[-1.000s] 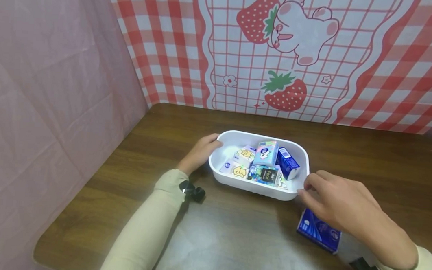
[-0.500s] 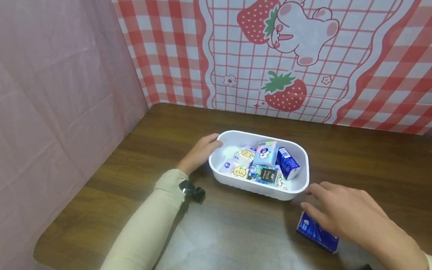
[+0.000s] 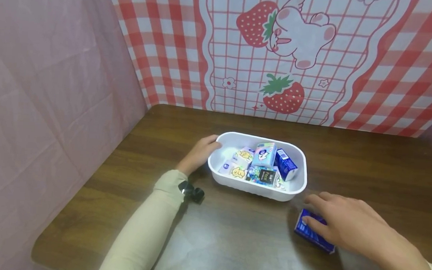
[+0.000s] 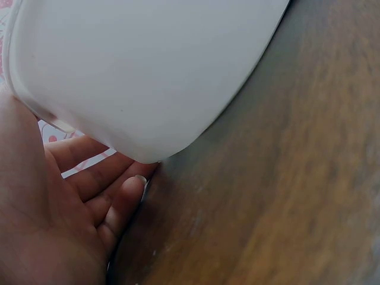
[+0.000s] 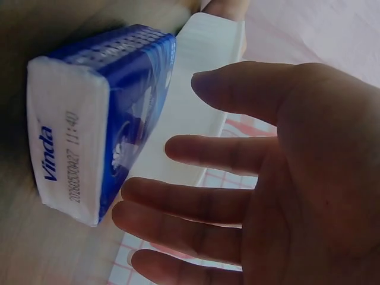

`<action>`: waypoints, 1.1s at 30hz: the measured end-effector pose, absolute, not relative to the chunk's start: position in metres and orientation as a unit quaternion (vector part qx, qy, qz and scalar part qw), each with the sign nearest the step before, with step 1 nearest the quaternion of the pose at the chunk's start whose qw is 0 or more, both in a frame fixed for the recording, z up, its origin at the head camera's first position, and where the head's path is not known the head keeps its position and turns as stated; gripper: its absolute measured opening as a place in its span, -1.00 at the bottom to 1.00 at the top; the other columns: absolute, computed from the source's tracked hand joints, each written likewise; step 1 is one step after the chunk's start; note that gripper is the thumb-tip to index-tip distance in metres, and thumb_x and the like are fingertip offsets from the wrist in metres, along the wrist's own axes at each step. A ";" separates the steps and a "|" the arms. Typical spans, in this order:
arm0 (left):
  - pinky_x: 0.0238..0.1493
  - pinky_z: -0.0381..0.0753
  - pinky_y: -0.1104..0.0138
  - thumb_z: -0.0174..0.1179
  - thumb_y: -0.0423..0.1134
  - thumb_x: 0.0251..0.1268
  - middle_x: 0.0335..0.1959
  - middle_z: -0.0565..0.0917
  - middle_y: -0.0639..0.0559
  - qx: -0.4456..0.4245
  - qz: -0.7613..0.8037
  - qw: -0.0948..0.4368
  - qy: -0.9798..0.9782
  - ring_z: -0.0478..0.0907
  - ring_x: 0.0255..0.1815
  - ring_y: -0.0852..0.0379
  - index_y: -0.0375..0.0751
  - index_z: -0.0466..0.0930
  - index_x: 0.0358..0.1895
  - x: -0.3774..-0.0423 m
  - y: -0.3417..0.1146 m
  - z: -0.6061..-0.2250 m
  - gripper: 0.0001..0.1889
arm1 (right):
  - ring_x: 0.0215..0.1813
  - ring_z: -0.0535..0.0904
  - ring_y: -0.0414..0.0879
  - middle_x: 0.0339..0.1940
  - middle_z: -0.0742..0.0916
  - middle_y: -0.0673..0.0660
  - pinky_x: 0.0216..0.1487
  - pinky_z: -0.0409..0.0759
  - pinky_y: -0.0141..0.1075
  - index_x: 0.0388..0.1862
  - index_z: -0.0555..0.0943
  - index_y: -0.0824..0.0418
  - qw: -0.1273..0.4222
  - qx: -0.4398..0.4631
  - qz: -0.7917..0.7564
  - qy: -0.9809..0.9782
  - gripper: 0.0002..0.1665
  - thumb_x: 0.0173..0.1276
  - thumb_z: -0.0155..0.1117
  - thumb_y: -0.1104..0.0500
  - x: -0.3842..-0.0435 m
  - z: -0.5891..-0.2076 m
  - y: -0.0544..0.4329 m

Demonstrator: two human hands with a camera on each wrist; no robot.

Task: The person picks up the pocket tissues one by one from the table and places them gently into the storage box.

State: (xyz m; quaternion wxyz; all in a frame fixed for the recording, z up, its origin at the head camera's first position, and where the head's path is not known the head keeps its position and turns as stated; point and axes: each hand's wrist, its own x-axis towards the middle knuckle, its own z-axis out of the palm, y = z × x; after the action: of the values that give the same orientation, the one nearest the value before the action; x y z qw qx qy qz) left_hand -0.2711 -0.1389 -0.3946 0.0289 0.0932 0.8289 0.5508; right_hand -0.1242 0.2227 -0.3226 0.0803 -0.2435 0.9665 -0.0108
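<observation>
A white plastic bin (image 3: pixel 257 188) stands on the table, holding several small tissue packs. My left hand (image 3: pixel 199 151) holds its left end, thumb over the rim and fingers against the outside, as the left wrist view also shows. To the bin's right front, a blue pack of tissues (image 3: pixel 307 234) lies flat; its white end reads "Vinda" in the right wrist view. Over that pack hovers my right hand (image 3: pixel 354 224), fingers spread and partly covering it in the head view. The right wrist view shows a gap between thumb and pack (image 5: pixel 133 95).
Inside the bin are a light blue pack (image 3: pixel 264 154), a dark blue pack (image 3: pixel 285 164), a pack with a black label (image 3: pixel 264 176) and pale packs with yellow cartoons (image 3: pixel 243 156). A checked strawberry cloth (image 3: pixel 176 47) hangs behind the wooden table (image 3: pixel 232 242); a pink curtain (image 3: pixel 56 102) hangs left.
My right hand has left the bin's right rim and moved toward me, over the blue pack of tissues. The left hand stays on the bin. The head view has shifted slightly.
</observation>
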 end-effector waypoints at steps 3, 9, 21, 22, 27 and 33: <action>0.16 0.58 0.15 0.02 -0.10 0.52 0.11 0.64 -0.08 0.091 0.551 0.031 0.829 0.61 0.06 0.04 -0.20 0.46 0.37 -0.270 -0.138 -0.394 -0.54 | -0.19 0.67 -0.06 -0.08 0.72 0.03 -0.23 0.69 0.11 0.14 0.64 0.04 0.092 -0.239 -0.011 0.967 -0.30 0.25 0.29 -0.41 -0.123 -0.324 0.224; 0.16 0.58 0.16 0.02 -0.12 0.52 0.11 0.64 -0.10 0.094 0.552 0.029 0.828 0.61 0.06 0.03 -0.21 0.47 0.36 -0.271 -0.139 -0.395 -0.55 | -0.20 0.64 -0.07 -0.06 0.72 0.05 -0.21 0.68 0.11 0.14 0.64 0.03 0.083 -0.244 -0.008 0.966 -0.33 0.26 0.30 -0.38 -0.120 -0.327 0.223; 0.16 0.58 0.16 0.02 -0.11 0.52 0.11 0.64 -0.08 0.093 0.554 0.031 0.827 0.61 0.06 0.05 -0.20 0.47 0.36 -0.271 -0.139 -0.395 -0.55 | -0.30 0.59 -0.20 -0.20 0.69 -0.10 -0.26 0.67 -0.01 0.09 0.66 0.03 0.039 -0.278 -0.001 0.960 -0.42 0.29 0.31 -0.32 -0.115 -0.333 0.218; 0.16 0.58 0.16 0.02 -0.11 0.52 0.11 0.64 -0.08 0.092 0.554 0.032 0.827 0.61 0.06 0.05 -0.20 0.47 0.36 -0.271 -0.139 -0.395 -0.55 | -0.32 0.58 -0.21 -0.21 0.68 -0.11 -0.28 0.66 -0.02 0.08 0.66 0.03 0.032 -0.283 0.000 0.959 -0.43 0.30 0.31 -0.32 -0.115 -0.334 0.218; 0.16 0.58 0.16 0.02 -0.11 0.52 0.11 0.64 -0.07 0.092 0.552 0.032 0.828 0.61 0.06 0.05 -0.20 0.47 0.36 -0.271 -0.139 -0.395 -0.55 | -0.32 0.58 -0.22 -0.21 0.69 -0.12 -0.30 0.64 -0.04 0.06 0.66 0.02 0.022 -0.291 -0.001 0.956 -0.46 0.30 0.32 -0.30 -0.114 -0.335 0.216; 0.16 0.58 0.16 0.02 -0.13 0.52 0.13 0.63 -0.10 0.093 0.551 0.029 0.829 0.61 0.06 0.03 -0.22 0.46 0.37 -0.271 -0.139 -0.394 -0.55 | -0.33 0.55 -0.25 -0.19 0.70 -0.10 -0.30 0.64 -0.08 0.05 0.68 0.03 0.035 -0.286 -0.013 0.958 -0.42 0.28 0.32 -0.34 -0.114 -0.337 0.213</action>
State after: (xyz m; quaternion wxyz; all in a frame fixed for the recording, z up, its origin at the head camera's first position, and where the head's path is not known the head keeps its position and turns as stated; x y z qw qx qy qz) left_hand -0.2711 -0.1388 -0.3939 0.0295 0.0931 0.8288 0.5510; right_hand -0.1136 0.2133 -0.3366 0.0345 -0.2859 0.9575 -0.0133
